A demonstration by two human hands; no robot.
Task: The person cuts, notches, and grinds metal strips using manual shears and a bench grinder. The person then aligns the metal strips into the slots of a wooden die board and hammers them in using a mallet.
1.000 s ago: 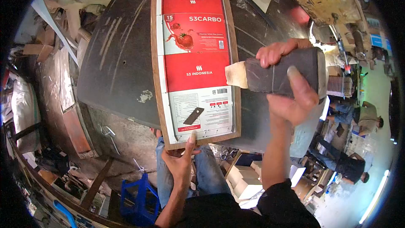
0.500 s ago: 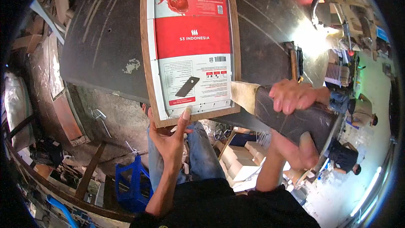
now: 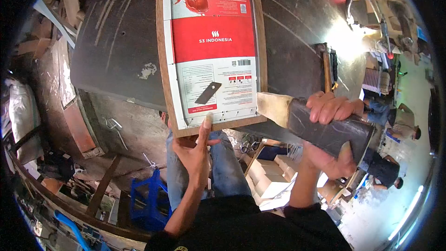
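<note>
A long wooden-edged board [image 3: 213,42] with a red and white printed sheet lies across a dark work surface [image 3: 118,51]. My left hand [image 3: 195,151] holds its near edge, thumb on top and fingers underneath. A small dark metal plate with a hole [image 3: 208,93] rests on the sheet's white part. My right hand [image 3: 334,135] is wrapped round a dark block with a pale, worn end [image 3: 320,123]. The pale end is against the board's right edge or very close to it; I cannot tell if they touch.
A blue plastic stool [image 3: 146,200] stands at the lower left, near a bent metal rod [image 3: 116,130]. Cardboard boxes [image 3: 269,172] sit below the work surface. A bright lamp [image 3: 346,39] shines at the right. Two other people [image 3: 383,167] are farther off.
The board, both hands and the surroundings sit slightly further right in view. The block has shifted a little to the right and down. Both grips stay the same.
</note>
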